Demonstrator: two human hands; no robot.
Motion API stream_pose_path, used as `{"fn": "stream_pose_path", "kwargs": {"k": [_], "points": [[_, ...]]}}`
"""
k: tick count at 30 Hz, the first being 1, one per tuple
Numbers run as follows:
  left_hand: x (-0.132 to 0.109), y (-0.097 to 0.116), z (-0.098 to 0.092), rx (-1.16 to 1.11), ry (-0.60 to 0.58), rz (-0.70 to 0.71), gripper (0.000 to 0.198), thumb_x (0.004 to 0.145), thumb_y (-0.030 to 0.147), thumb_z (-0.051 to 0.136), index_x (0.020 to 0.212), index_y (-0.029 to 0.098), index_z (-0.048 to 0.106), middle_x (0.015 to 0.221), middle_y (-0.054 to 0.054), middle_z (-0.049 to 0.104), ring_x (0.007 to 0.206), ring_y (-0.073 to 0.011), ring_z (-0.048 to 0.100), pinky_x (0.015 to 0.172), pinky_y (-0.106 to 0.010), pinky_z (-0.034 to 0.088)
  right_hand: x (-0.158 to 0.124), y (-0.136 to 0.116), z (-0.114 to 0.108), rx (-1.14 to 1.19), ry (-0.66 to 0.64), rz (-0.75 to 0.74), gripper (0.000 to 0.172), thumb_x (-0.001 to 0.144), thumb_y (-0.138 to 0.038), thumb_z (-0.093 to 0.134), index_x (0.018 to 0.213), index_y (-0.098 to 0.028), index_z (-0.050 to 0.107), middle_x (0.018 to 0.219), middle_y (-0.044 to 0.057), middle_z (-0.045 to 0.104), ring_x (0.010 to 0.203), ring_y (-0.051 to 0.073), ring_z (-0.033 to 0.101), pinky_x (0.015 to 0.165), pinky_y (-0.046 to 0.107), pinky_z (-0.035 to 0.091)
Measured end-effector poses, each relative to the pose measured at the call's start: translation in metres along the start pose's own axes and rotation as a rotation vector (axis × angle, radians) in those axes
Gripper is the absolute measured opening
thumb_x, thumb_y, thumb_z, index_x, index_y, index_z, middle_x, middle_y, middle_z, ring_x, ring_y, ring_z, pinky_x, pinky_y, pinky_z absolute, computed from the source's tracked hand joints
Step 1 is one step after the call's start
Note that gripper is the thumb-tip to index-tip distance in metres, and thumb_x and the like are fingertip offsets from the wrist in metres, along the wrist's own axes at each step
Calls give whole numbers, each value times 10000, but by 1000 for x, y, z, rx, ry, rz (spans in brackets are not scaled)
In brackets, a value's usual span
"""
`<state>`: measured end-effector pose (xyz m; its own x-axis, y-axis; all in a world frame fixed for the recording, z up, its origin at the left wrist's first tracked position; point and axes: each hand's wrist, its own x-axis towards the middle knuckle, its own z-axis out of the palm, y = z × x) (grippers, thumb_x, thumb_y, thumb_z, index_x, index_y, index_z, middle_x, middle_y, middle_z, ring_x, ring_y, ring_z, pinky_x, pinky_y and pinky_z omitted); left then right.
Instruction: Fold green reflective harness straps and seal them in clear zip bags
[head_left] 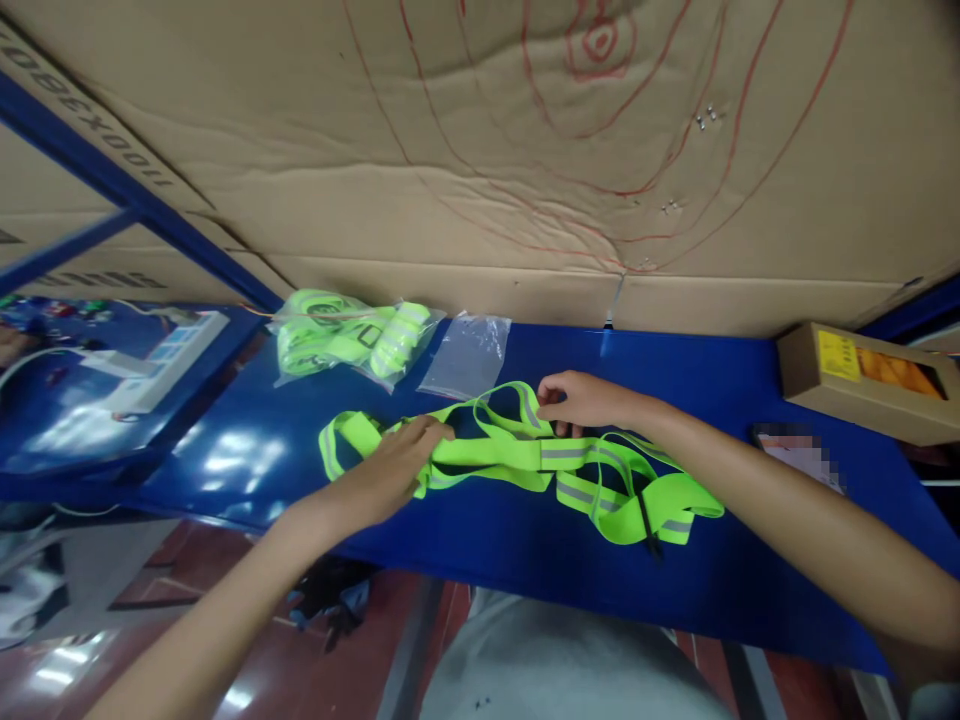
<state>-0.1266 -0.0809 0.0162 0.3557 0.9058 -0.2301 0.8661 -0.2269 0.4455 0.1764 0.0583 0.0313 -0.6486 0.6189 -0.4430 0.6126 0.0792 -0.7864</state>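
A neon yellow-green reflective harness with grey stripes lies loosely looped across the blue table. My left hand is closed over its left part, and the fingertips are partly hidden among the straps. At the upper middle, my right hand has its fingers curled in a pinch at the edge of a raised strap loop. The harness's right end, with a black strap piece, spreads in loops below my right forearm.
Behind the harness lie a clear bag of similar neon straps and a flat clear plastic bag. A white power strip is at left. On the right are a cardboard box and a blurred-out flat item. Cardboard walls the back.
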Motion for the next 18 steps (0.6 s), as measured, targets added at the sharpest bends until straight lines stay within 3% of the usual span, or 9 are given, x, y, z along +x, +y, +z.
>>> {"fn": "stream_pose_path", "kwargs": {"k": [2,4,6,7,9,10,12,14,18], "points": [[-1,11,-2,27,-94,68,777,694,9,462,1420,285,433,1521,-102,449,1437,-272,442,1131,-471,439,-5,-6,-2,76,38,-13,85,936,-244,586,887,-203,530,838,-23,614,609,100,682,518,196,543],[0,28,-6,39,-103,110,725,775,98,563,1452,314,425,1601,-107,378,1490,-307,382,1133,-490,439,-12,-17,-5,232,95,-31,92,958,-241,548,885,-209,502,784,-49,530,567,85,664,530,198,557],[4,54,-7,66,52,95,547,851,291,666,1378,285,520,1569,-142,425,1449,-360,425,1107,-533,442,-19,-29,-7,428,175,-72,115,960,-232,544,864,-209,484,748,-64,460,552,74,646,563,209,585],[8,70,-7,76,190,53,403,910,382,637,1288,252,581,1487,-160,506,1380,-361,494,1084,-542,447,-23,-34,-8,512,218,-102,135,955,-227,553,844,-208,477,740,-68,437,558,69,635,589,217,603],[20,104,-2,80,493,-56,275,1017,419,471,1008,197,632,1114,-140,675,1108,-311,641,976,-488,483,-28,-44,-7,629,296,-172,172,944,-220,567,809,-206,461,737,-70,413,582,60,611,650,241,638],[27,119,2,40,509,-59,319,1032,450,445,956,196,623,1000,-113,687,997,-282,666,915,-442,496,-31,-48,-6,673,321,-207,177,939,-217,572,802,-205,460,739,-70,413,598,60,607,677,255,651],[42,142,11,-125,410,-31,352,1035,511,436,974,211,608,840,-46,682,769,-216,669,744,-346,494,-37,-55,-4,731,332,-267,149,937,-217,572,823,-210,477,754,-68,456,633,65,620,718,278,667],[59,153,19,-226,411,-28,370,1015,562,465,1032,207,567,807,-25,678,674,-193,655,635,-303,453,-45,-61,-3,757,328,-344,95,945,-218,562,873,-219,500,806,-62,539,684,73,656,754,291,672],[84,151,20,-12,770,-219,455,937,628,582,1026,194,478,790,-31,655,679,-228,675,566,-282,360,-70,-73,-10,787,391,-542,88,962,-233,557,904,-236,491,841,-66,602,769,81,683,843,328,669]]}}
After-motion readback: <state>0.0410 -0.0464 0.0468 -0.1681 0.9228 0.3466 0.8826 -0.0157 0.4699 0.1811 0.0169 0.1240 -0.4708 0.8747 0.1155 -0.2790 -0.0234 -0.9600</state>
